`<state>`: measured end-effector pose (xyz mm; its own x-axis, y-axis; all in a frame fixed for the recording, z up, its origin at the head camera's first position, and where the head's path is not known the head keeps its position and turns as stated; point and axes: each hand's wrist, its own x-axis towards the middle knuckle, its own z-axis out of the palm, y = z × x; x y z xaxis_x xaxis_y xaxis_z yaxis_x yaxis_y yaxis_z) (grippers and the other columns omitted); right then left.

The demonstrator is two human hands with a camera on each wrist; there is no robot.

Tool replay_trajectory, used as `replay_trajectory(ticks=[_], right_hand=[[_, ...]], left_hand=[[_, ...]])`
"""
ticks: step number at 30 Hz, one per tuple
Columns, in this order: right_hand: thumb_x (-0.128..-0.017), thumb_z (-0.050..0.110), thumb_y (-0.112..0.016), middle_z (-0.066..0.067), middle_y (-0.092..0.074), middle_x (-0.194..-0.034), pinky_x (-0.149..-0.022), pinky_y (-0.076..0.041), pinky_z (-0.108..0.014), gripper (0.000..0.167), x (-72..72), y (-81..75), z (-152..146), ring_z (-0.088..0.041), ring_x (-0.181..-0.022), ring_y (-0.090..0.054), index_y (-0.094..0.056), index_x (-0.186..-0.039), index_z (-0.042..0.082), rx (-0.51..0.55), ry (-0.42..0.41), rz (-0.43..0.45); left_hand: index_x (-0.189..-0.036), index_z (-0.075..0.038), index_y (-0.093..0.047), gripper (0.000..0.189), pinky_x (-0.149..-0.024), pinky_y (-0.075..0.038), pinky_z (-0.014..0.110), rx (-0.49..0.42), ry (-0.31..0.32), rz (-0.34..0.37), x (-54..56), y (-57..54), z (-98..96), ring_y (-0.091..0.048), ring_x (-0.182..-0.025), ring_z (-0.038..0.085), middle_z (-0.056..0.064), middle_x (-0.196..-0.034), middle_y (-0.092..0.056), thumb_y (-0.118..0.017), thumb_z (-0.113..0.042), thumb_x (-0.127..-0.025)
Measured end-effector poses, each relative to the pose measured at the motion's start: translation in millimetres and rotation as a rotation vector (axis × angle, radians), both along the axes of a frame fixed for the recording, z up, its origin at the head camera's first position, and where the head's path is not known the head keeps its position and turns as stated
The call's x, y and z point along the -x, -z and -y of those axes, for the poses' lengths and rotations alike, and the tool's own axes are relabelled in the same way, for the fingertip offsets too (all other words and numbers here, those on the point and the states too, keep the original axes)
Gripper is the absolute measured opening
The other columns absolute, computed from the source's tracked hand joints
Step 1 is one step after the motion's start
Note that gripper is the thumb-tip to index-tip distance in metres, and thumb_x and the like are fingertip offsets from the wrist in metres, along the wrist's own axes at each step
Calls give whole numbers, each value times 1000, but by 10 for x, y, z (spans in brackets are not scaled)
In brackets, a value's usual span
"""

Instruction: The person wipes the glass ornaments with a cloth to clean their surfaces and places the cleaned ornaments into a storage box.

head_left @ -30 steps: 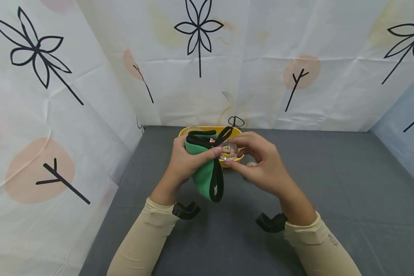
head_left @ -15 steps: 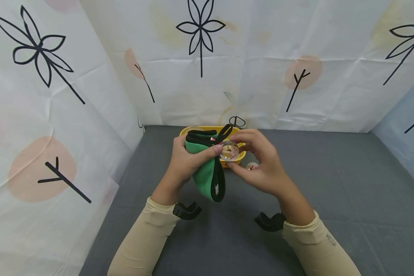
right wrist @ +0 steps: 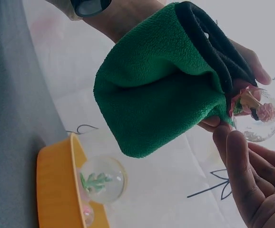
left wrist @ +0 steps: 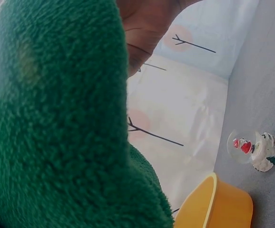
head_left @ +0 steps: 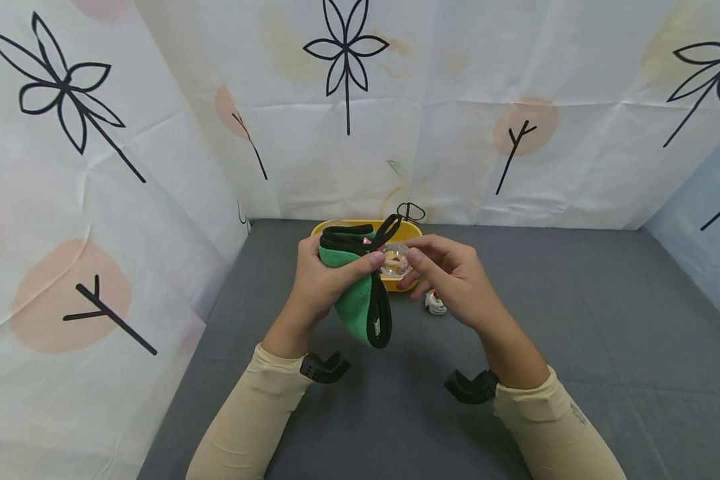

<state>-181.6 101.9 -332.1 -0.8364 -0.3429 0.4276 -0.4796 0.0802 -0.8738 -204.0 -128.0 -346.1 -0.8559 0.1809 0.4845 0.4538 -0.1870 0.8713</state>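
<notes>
My left hand [head_left: 330, 277] grips a folded green fleece cloth [head_left: 354, 310] with black edging, and a clear glass snow globe [head_left: 394, 261] is held at the cloth's right end. In the right wrist view, a pink flower shows inside the snow globe [right wrist: 259, 116], its base partly wrapped in the cloth [right wrist: 152, 90]. My right hand [head_left: 456, 280] is at the globe's right side, thumb and fingers spread loosely around its edge without closing on it. The left wrist view is mostly filled by the cloth [left wrist: 56, 114].
Behind the hands stands a yellow basket [head_left: 396, 285]; another globe with a green plant inside [right wrist: 97, 180] sits in it. A small snow globe with a white base and red figure [left wrist: 266, 154] stands on the grey table [head_left: 576, 320], right of the basket. Printed fabric surrounds the table.
My right thumb has lifted from under the globe to its right edge, and the fingers have loosened. The small snow globe on the table now shows more. My left hand keeps its hold.
</notes>
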Motion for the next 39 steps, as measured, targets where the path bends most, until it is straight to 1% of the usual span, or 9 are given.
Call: replay_trajectory(ticks=[7, 10, 14, 20, 25, 31, 35, 37, 39], right_hand=[[-108, 16, -63, -20, -73, -93, -58, -65, -40, 23, -17, 11, 10, -17, -74, -75, -72, -118, -4, -41, -8, 33], [-108, 14, -63, -14, -73, -91, -58, -65, -41, 22, -20, 9, 8, -19, -77, -75, -72, -119, -3, -46, -17, 24], [-106, 9, -66, -19, -75, -100, -61, -65, -41, 23, -31, 6, 14, -21, -85, -77, -71, -124, -5, -51, -21, 20], [-97, 3, -76, -17, -75, -116, -71, -68, -37, 32, -61, 6, 62, -14, -95, -77, -70, -128, -3, -91, 49, -46], [-87, -6, -83, -13, -75, -116, -81, -67, -30, 44, -58, 40, 93, -17, -104, -74, -71, -129, -3, -100, 75, -245], [-74, -6, -93, -16, -77, -119, -95, -59, -18, 56, -22, 72, 123, -25, -106, -74, -73, -126, -2, -191, 160, -624], [-70, -7, -94, -20, -76, -121, -108, -55, -23, 60, -12, 94, 144, -33, -109, -74, -73, -126, -5, -244, 215, -856], [-69, -8, -94, -21, -76, -122, -107, -56, -25, 60, -9, 102, 153, -34, -108, -74, -73, -125, -6, -251, 224, -912], [-69, -8, -94, -20, -76, -122, -106, -56, -25, 60, -4, 105, 163, -34, -108, -74, -73, -125, -5, -234, 215, -900]], left_hand=[[-108, -6, -76, 30, -73, -68, 41, 30, -31, -3, -15, 1, -3, -78, -80, 28, 11, -94, -78, -90, -18, -85], [-111, -6, -76, 34, -74, -68, 40, 39, -41, -12, -16, 8, 1, -78, -83, 27, 10, -97, -78, -92, -20, -83], [-114, -6, -75, 39, -76, -68, 41, 42, -49, -28, -4, 18, 7, -78, -85, 28, 10, -101, -78, -92, -21, -83], [-118, -7, -75, 39, -78, -68, 42, 39, -54, -23, 15, 26, 18, -79, -89, 30, 11, -105, -78, -91, -17, -84], [-118, -5, -74, 40, -79, -68, 41, 39, -67, -16, 21, 27, 29, -78, -89, 28, 12, -105, -77, -91, -13, -82], [-122, -1, -73, 44, -79, -68, 40, 11, -36, -54, 9, 7, 57, -79, -89, 27, 12, -106, -78, -90, -11, -83], [-121, 1, -72, 43, -76, -68, 43, -21, 9, -64, 2, -20, 76, -79, -84, 28, 13, -102, -79, -90, -9, -83], [-120, 1, -72, 42, -75, -68, 43, -29, 19, -59, 0, -30, 87, -79, -82, 29, 13, -99, -79, -90, -9, -83], [-119, 0, -72, 40, -74, -68, 43, -30, 22, -52, 3, -34, 95, -79, -81, 29, 13, -98, -79, -90, -10, -84]])
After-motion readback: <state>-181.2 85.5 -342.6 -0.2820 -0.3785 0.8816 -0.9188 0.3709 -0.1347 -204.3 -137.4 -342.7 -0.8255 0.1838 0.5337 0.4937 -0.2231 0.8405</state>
